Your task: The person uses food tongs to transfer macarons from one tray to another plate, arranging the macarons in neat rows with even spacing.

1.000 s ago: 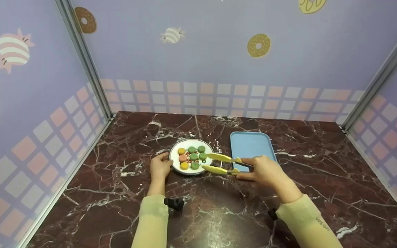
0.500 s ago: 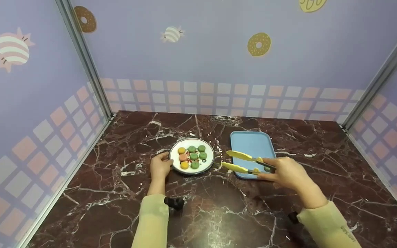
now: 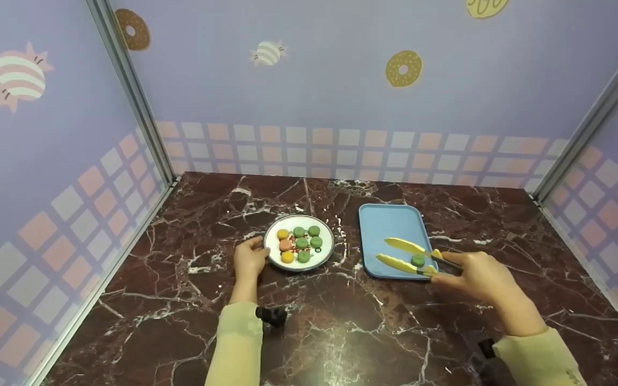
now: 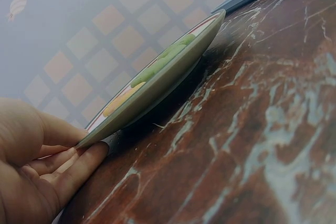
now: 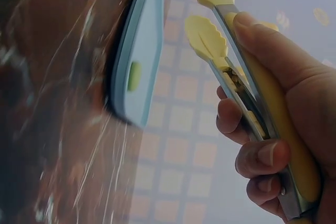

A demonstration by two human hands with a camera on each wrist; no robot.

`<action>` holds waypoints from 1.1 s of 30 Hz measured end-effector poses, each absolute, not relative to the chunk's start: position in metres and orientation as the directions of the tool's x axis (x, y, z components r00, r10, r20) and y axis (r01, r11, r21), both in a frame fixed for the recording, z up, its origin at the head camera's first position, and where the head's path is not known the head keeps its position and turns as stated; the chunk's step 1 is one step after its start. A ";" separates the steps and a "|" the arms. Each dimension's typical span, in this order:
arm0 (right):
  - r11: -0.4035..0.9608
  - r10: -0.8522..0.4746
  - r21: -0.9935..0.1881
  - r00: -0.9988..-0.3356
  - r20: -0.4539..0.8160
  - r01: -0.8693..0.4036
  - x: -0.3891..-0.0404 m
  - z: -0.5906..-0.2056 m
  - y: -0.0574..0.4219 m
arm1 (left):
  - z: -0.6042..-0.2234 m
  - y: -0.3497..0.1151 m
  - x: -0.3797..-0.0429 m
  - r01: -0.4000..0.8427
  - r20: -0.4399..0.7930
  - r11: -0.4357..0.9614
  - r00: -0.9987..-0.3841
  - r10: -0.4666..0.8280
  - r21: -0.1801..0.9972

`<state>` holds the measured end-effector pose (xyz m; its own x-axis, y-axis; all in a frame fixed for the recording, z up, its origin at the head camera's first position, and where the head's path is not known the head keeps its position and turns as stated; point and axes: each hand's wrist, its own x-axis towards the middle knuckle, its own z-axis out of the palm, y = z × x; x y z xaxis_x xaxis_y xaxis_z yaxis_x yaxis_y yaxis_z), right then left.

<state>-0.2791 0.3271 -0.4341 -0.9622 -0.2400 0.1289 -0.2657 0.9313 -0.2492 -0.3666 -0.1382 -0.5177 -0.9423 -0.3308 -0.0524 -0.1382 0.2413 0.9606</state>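
Note:
My left hand pinches the left rim of a round white plate with a dark edge. In the left wrist view the fingers reach under that rim. On the plate lie several small round green pieces, two yellow ones and one orange piece. My right hand grips yellow-tipped tongs, whose jaws are apart with nothing between the tips. They are above a light blue tray, where one small round green piece lies near the front right corner.
Plate and tray stand side by side on a dark red marbled table. Purple walls enclose it at the back and both sides. White specks and streaks show on the marble between plate and tray.
My right hand has moved right with the tongs, from the plate's right edge to over the tray. The green piece on the tray has come into view. The left hand stays at the plate.

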 end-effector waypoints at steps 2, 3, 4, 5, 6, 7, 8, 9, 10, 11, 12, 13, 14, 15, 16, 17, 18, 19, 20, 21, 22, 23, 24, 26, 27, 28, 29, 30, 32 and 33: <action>0.938 -0.229 -0.240 -0.967 0.107 -0.249 -0.277 -0.434 0.334 | -0.518 -0.138 -0.366 -0.132 -0.041 0.252 -0.941 -0.335 0.959; 0.941 -0.224 -0.236 -0.970 0.099 -0.242 -0.276 -0.434 0.337 | -0.518 -0.138 -0.366 -0.127 -0.035 0.255 -0.941 -0.337 0.959; 0.944 -0.217 -0.234 -0.972 0.087 -0.232 -0.275 -0.434 0.339 | -0.518 -0.138 -0.366 -0.124 -0.030 0.260 -0.940 -0.339 0.958; 0.946 -0.213 -0.231 -0.974 0.079 -0.226 -0.274 -0.435 0.342 | -0.518 -0.138 -0.366 -0.119 -0.023 0.263 -0.940 -0.340 0.957; 0.948 -0.209 -0.231 -0.975 0.070 -0.220 -0.273 -0.435 0.345 | -0.518 -0.138 -0.366 -0.115 -0.018 0.267 -0.940 -0.342 0.957; 0.949 -0.205 -0.233 -0.977 0.065 -0.214 -0.272 -0.435 0.347 | -0.518 -0.138 -0.366 -0.112 -0.013 0.270 -0.939 -0.343 0.956; 0.950 -0.201 -0.232 -0.977 0.065 -0.211 -0.271 -0.436 0.350 | -0.519 -0.138 -0.366 -0.109 -0.013 0.263 -0.939 -0.342 0.959; 0.951 -0.196 -0.233 -0.979 0.060 -0.205 -0.270 -0.436 0.352 | -0.519 -0.138 -0.366 -0.109 -0.015 0.258 -0.940 -0.342 0.960; 0.951 -0.192 -0.233 -0.980 0.060 -0.201 -0.270 -0.437 0.354 | -0.519 -0.138 -0.367 -0.110 -0.017 0.257 -0.940 -0.341 0.960; 0.952 -0.188 -0.232 -0.980 0.064 -0.198 -0.269 -0.437 0.356 | -0.519 -0.138 -0.367 -0.112 -0.017 0.260 -0.940 -0.340 0.959; 0.954 -0.183 -0.232 -0.981 0.060 -0.192 -0.269 -0.438 0.359 | -0.519 -0.138 -0.367 -0.114 -0.019 0.263 -0.940 -0.340 0.958; 0.955 -0.179 -0.229 -0.982 0.057 -0.187 -0.269 -0.438 0.361 | -0.519 -0.138 -0.367 -0.116 -0.021 0.264 -0.941 -0.339 0.958; 0.957 -0.174 -0.225 -0.983 0.053 -0.182 -0.269 -0.438 0.363 | -0.519 -0.138 -0.367 -0.118 -0.022 0.269 -0.941 -0.338 0.956; 0.959 -0.167 -0.224 -0.985 0.042 -0.172 -0.268 -0.438 0.365 | -0.519 -0.139 -0.367 -0.120 -0.022 0.275 -0.941 -0.337 0.954; 0.961 -0.159 -0.222 -0.987 0.032 -0.162 -0.268 -0.438 0.367 | -0.519 -0.139 -0.367 -0.122 -0.021 0.280 -0.941 -0.338 0.952; 0.963 -0.152 -0.221 -0.988 0.020 -0.152 -0.268 -0.438 0.368 | -0.519 -0.138 -0.367 -0.122 -0.020 0.282 -0.941 -0.339 0.952; 0.965 -0.146 -0.220 -0.989 0.007 -0.144 -0.268 -0.438 0.370 | -0.519 -0.138 -0.367 -0.122 -0.021 0.280 -0.940 -0.340 0.952; 0.966 -0.141 -0.218 -0.990 0.001 -0.138 -0.268 -0.438 0.371 | -0.519 -0.138 -0.367 -0.123 -0.021 0.280 -0.940 -0.341 0.952; 0.967 -0.136 -0.218 -0.991 -0.004 -0.132 -0.267 -0.438 0.372 | -0.519 -0.138 -0.367 -0.123 -0.020 0.281 -0.939 -0.343 0.952; 0.968 -0.134 -0.216 -0.991 -0.008 -0.129 -0.267 -0.438 0.372 | -0.519 -0.138 -0.367 -0.123 -0.020 0.281 -0.939 -0.344 0.952; 0.968 -0.132 -0.214 -0.991 -0.008 -0.128 -0.267 -0.438 0.372 | -0.519 -0.138 -0.367 -0.125 -0.021 0.281 -0.938 -0.346 0.952; 0.969 -0.133 -0.213 -0.991 -0.009 -0.128 -0.267 -0.438 0.373 | -0.520 -0.138 -0.367 -0.125 -0.021 0.281 -0.938 -0.347 0.952; 0.969 -0.135 -0.210 -0.991 -0.008 -0.130 -0.267 -0.438 0.373 | -0.520 -0.138 -0.367 -0.125 -0.021 0.282 -0.938 -0.347 0.951; 0.969 -0.136 -0.208 -0.991 -0.011 -0.131 -0.268 -0.438 0.372 | -0.520 -0.138 -0.367 -0.125 -0.018 0.287 -0.937 -0.349 0.950; 0.970 -0.139 -0.204 -0.990 -0.014 -0.133 -0.268 -0.438 0.372 | -0.520 -0.138 -0.367 -0.125 -0.017 0.290 -0.937 -0.348 0.949; 0.970 -0.142 -0.201 -0.990 -0.018 -0.135 -0.268 -0.438 0.372 | -0.520 -0.138 -0.367 -0.124 -0.014 0.295 -0.937 -0.349 0.947; 0.971 -0.145 -0.198 -0.989 -0.020 -0.138 -0.268 -0.437 0.372 | -0.520 -0.138 -0.367 -0.123 -0.012 0.298 -0.937 -0.349 0.947; 0.971 -0.148 -0.195 -0.989 -0.021 -0.141 -0.269 -0.437 0.372 | -0.519 -0.138 -0.367 -0.125 -0.013 0.299 -0.936 -0.351 0.946; 0.971 -0.154 -0.190 -0.988 -0.029 -0.146 -0.269 -0.437 0.372 | -0.519 -0.138 -0.366 -0.129 -0.021 0.288 -0.936 -0.351 0.949; 0.971 -0.158 -0.188 -0.987 -0.032 -0.149 -0.269 -0.437 0.372 | -0.518 -0.138 -0.366 -0.130 -0.024 0.283 -0.937 -0.349 0.950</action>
